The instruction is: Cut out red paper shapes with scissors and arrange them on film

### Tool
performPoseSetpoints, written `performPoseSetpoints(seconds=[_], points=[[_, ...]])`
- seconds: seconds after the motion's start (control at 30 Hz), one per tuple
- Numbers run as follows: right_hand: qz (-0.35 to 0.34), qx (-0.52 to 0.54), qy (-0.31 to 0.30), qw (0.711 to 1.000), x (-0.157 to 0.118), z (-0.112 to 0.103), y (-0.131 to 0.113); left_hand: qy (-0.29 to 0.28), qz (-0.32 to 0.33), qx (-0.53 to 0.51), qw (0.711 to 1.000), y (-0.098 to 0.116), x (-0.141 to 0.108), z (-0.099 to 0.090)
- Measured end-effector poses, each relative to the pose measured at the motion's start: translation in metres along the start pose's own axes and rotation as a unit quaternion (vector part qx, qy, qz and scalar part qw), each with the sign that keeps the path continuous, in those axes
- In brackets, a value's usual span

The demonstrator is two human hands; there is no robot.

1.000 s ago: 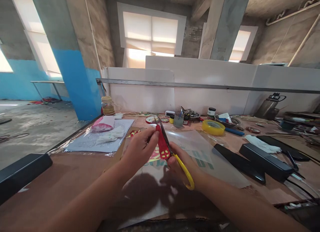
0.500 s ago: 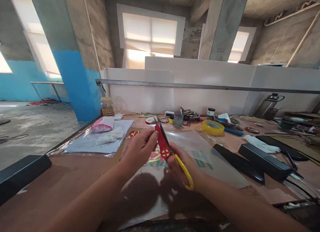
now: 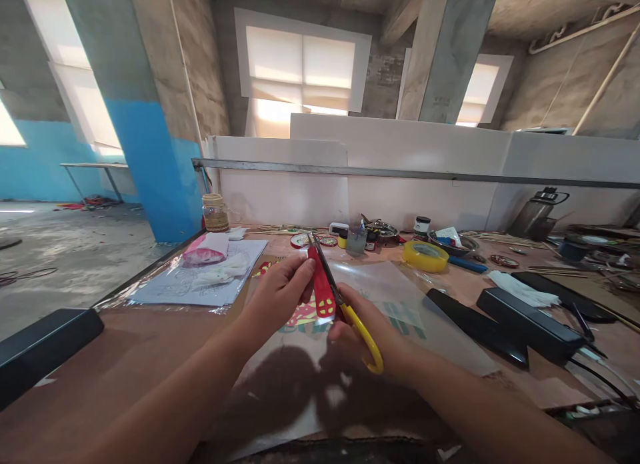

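Observation:
My left hand (image 3: 285, 287) pinches the upper part of a narrow red piece (image 3: 323, 289) with small yellow marks at its lower end. My right hand (image 3: 363, 324) is closed round the yellow handles of a pair of scissors (image 3: 367, 337). The scissor blades point up and away from me, along the right edge of the red piece. Both hands are above a translucent sheet (image 3: 450, 337), and red, yellow and green printed shapes show beneath them.
White papers (image 3: 200, 284) lie at the left. Behind stand a jar (image 3: 215, 214), a yellow tape roll (image 3: 425, 256) and small pots. Black boxes (image 3: 535, 324) sit at the right, another (image 3: 45, 351) at the near left.
The red piece has turned a little more upright and its lower end has moved left. My right hand and the scissors have shifted slightly left.

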State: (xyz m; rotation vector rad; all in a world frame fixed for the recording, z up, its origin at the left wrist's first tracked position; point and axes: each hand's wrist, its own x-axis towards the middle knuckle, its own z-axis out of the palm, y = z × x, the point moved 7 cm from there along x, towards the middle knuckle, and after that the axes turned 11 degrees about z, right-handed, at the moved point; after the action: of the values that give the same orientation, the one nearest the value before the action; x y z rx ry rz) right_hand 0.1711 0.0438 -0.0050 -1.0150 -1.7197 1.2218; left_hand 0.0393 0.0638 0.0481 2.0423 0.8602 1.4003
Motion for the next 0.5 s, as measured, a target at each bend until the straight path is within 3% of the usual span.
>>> performPoseSetpoints(seconds=[0.1,0.27,0.5], points=[[-0.011,-0.036,-0.002,0.999,-0.003,0.001,-0.007,-0.001,0.013,0.013,1.000,0.000,0.000,-0.001],[-0.029,-0.071,0.059,0.995,-0.003,-0.004,-0.005,-0.010,0.069,0.102,0.992,0.006,-0.001,-0.003],[-0.028,-0.048,0.064,0.996,-0.002,-0.004,0.004,-0.044,0.065,0.099,0.992,0.010,-0.003,0.009]])
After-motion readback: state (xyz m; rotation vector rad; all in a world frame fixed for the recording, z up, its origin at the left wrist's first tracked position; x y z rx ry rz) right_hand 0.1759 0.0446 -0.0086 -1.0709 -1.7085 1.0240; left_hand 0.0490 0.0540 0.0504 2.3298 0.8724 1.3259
